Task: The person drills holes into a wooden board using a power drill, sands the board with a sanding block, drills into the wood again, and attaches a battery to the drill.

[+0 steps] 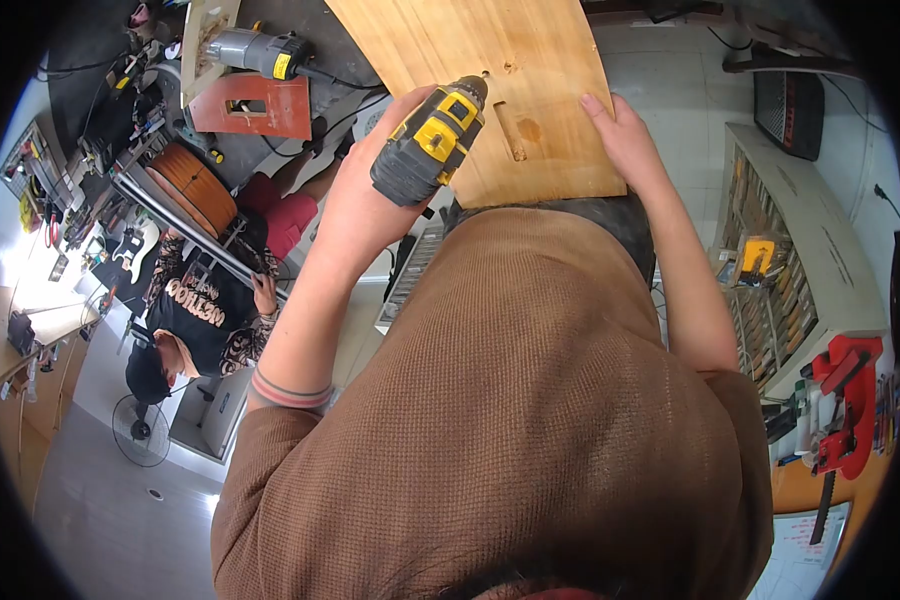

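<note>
My left hand (375, 195) is wrapped round a yellow and black cordless drill (435, 140), its grip hidden from view. The drill's chuck points at the face of a light wooden board (560, 120), close by a small dark hole. I cannot make out whether a bit sits in the wood. A narrow slot and a brown knot show in the board beside the drill. My right hand (625, 140) grips the board's right edge, thumb on the top face, the other fingers mostly hidden. The board's near end lies just in front of my brown shirt.
To the left, a person (210, 310) in a black cap and printed shirt is near a large orange-brown reel (190, 190). A grey power tool (255, 50) and a reddish panel (255, 105) lie upper left. A filled rack (770, 280) and red clamp (848, 405) stand right.
</note>
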A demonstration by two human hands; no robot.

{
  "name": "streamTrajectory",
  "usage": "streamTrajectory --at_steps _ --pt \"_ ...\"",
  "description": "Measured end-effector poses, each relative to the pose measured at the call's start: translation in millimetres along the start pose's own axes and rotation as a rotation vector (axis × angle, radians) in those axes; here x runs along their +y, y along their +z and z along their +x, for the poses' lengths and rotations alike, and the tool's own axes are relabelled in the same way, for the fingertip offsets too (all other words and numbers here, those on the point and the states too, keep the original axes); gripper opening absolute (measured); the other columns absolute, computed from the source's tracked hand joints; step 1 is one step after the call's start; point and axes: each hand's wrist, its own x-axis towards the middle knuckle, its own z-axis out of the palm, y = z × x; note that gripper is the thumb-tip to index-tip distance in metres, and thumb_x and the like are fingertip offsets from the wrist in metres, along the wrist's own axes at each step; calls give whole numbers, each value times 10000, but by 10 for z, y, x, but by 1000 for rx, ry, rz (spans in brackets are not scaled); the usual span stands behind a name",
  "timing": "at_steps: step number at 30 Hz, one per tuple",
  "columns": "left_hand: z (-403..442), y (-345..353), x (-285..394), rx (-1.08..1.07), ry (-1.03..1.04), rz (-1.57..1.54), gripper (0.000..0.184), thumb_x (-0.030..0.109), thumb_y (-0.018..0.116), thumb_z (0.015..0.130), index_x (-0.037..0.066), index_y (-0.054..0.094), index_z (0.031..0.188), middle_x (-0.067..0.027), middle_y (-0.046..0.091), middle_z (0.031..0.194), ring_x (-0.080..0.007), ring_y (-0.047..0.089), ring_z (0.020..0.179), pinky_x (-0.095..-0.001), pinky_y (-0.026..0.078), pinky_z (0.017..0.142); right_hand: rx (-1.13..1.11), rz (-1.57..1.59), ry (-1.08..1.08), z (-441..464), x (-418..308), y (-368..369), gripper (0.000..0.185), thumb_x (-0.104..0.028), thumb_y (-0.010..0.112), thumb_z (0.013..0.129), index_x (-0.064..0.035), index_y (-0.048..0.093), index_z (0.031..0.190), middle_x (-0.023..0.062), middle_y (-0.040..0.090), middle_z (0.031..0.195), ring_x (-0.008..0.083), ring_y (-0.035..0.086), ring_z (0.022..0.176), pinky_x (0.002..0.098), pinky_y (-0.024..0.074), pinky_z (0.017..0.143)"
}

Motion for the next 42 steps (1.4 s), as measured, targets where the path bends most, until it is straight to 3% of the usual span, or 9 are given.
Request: streamTrajectory --at_steps 3,9,12,18,24,28,42 --pt "5 -15 74 -29 -88 -4 695 75 823 967 97 572 1615 -132 752 1437 -258 732 1322 -379 534 1152 -2 6 -10 -1 6 5 761 -649 626 1090 33 687 1421 267 781 1321 373 751 1257 429 554 1082" --pt "-21 6 143 4 -87 -16 719 120 845 976 105 567 1638 -130 775 1384 -240 747 1289 -366 543 1139 -14 -15 -8 14 30 1 760 -665 609 1089 20 692 1407 268 781 1316 384 751 1252 436 557 1072" --pt "-28 35 111 38 -77 5 787 53 868 876 119 571 1602 -183 759 1412 -402 725 1310 -427 581 1107 -9 -39 -4 0 9 -5 771 -678 600 1087 19 692 1405 269 780 1319 392 750 1252 445 558 1071" --pt "-25 9 22 -11 -73 -92 725 -26 817 893 52 578 1573 -165 725 1450 -331 719 1333 -374 543 1145 -1 -49 -6 -27 -37 -18 787 -691 602 1079 16 689 1413 262 781 1327 395 749 1259 448 557 1078" --pt "-33 59 130 10 -162 -145 654 -22 806 907 34 607 1527 -179 720 1452 -338 723 1316 -369 545 1132 -8 -44 12 -44 -75 -21 789 -694 602 1075 12 691 1415 259 780 1334 392 747 1268 446 557 1087" --pt "-48 74 -35 21 -86 -33 517 139 833 997 38 656 1472 -106 795 1237 -212 758 1124 -360 586 1018 0 -60 7 -48 -86 -25 792 -698 598 1074 11 690 1415 259 778 1336 396 746 1265 449 557 1086" --pt "-77 100 -143 12 -117 -57 485 142 825 995 41 672 1444 -106 795 1180 -215 755 1074 -363 589 988 1 -87 1 -39 -68 -27 782 -706 590 1074 7 700 1376 262 782 1312 402 750 1244 460 563 1067"
